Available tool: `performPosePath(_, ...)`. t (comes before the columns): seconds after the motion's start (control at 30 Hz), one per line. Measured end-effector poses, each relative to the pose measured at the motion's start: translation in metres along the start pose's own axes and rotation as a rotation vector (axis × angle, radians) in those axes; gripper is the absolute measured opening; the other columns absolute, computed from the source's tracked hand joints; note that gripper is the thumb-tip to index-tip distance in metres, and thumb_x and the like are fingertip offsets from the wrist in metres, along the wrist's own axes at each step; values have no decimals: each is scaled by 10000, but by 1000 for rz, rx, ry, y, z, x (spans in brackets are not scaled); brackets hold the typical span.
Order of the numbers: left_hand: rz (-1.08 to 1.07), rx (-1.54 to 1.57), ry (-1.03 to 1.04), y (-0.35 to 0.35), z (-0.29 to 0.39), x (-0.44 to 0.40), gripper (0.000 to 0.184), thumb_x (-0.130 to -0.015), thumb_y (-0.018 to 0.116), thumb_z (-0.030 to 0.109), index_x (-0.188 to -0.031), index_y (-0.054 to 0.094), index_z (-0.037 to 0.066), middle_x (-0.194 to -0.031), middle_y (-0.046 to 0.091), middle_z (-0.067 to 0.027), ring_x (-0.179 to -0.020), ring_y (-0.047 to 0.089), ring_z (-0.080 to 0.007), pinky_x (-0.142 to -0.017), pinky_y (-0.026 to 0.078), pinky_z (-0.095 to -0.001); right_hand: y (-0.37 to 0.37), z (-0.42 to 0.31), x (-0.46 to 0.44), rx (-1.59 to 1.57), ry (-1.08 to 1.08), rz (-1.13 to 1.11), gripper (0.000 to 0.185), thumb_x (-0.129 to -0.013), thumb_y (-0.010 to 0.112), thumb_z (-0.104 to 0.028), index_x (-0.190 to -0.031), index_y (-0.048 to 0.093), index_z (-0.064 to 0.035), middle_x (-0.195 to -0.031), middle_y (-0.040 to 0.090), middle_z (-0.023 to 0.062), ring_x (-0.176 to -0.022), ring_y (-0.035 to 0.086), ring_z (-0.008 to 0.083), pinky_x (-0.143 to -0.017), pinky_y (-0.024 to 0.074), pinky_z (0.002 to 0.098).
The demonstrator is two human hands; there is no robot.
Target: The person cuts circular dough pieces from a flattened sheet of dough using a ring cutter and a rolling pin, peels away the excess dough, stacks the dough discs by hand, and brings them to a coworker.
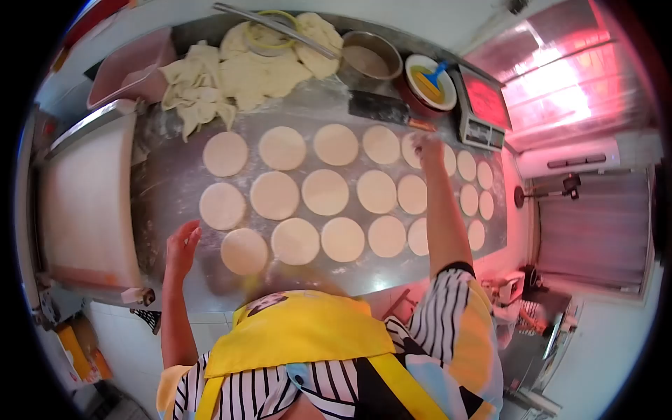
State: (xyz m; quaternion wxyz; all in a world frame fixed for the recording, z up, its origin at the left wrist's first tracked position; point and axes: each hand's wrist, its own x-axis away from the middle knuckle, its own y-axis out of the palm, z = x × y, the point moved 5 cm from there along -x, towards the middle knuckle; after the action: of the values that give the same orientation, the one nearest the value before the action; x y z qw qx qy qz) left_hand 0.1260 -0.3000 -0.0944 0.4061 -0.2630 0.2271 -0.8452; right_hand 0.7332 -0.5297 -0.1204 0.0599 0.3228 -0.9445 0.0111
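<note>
Flat rounds of pale dough [325, 192] lie in three rows on a floured steel table [166, 189]. My right hand [428, 148] reaches over the far row, its fingers bunched and pointing down at a dough round [410, 150] that they partly cover. Whether anything is pinched in those fingers is too small to make out. Near the table's front left, my left hand [183, 245] hangs with loosely extended fingers and holds nothing. Closest to it are a dough round [222, 206] in the middle row and another dough round [244, 251] in the front row.
Behind the rounds lie dough scraps [262, 77], a ring cutter [271, 33], a steel pot [369, 57], a cleaver [378, 106], a bowl with a blue brush [430, 82] and a scale [481, 112]. A pink bin [133, 73] and a belt machine [87, 196] stand left.
</note>
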Motion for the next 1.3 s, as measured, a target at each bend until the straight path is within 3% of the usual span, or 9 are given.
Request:
performPosePath(0.3,-20,-64,92,82,72,-12,267,-899,550,208,-1068,613,11,-972,660,-131,-863,628,-186,-777,477,-294,-147,50,1,479,160,95,86,-796,576,-99,-785,576,-13,-600,587,63,-428,483,107,-382,358,244)
performPosePath(0.57,-42,-20,92,143,111,-11,277,-896,564,226,-1051,614,2,-966,658,-134,-874,635,-203,-773,478,-303,-26,16,105,706,316,-476,113,-791,603,-105,-840,592,-3,-601,585,37,-455,519,101,-400,381,236)
performPosePath(0.7,-39,15,89,141,119,-4,281,-897,569,219,-1065,603,-4,-984,655,-132,-891,632,-210,-769,477,-305,-44,4,90,478,61,4,109,-823,570,-98,-852,605,2,-640,597,52,-524,559,98,-432,422,235)
performPosePath(0.83,-62,-15,164,135,98,-18,286,-900,566,217,-1065,600,-14,-986,652,-135,-907,627,-211,-777,474,-298,8,-96,152,408,116,-140,109,-848,552,-90,-867,603,4,-726,611,67,-558,546,86,-489,424,226)
performPosePath(0.93,-78,52,147,129,90,-25,276,-900,563,204,-1061,602,-16,-984,650,-147,-904,626,-216,-786,472,-295,53,-160,187,491,-489,37,92,-842,542,-64,-862,594,10,-731,610,73,-573,550,104,-511,426,234)
performPosePath(1.07,-4,8,217,108,75,-31,297,-859,601,188,-1092,586,4,-1062,614,-160,-1000,583,-288,-861,446,-329,104,-109,166,497,-231,-289,118,-803,525,-37,-893,592,-3,-726,598,79,-606,572,146,-569,453,258)
performPosePath(1.17,296,-263,270,71,51,-31,384,-815,632,200,-1149,545,30,-1125,578,-168,-1066,530,-352,-910,423,-394,127,-120,174,591,-287,-181,171,-785,549,-85,-933,602,-19,-767,613,88,-690,610,193,-624,475,306)
performPosePath(1.23,453,-386,85,52,4,-45,495,-785,659,234,-1193,499,4,-1115,568,-212,-1069,523,-363,-912,423,-406,144,-35,167,1049,-670,-655,348,-756,615,-184,-1069,552,-45,-1088,580,134,-1065,528,302,-870,428,419)
performPosePath(1.3,368,-453,-75,40,-21,-70,579,-753,686,271,-1205,474,-22,-1111,559,-243,-1058,530,-370,-901,430,-413,167,-19,164,861,-265,-662,434,-759,642,-240,-1127,512,-49,-1201,522,151,-1150,474,300,-926,400,426)
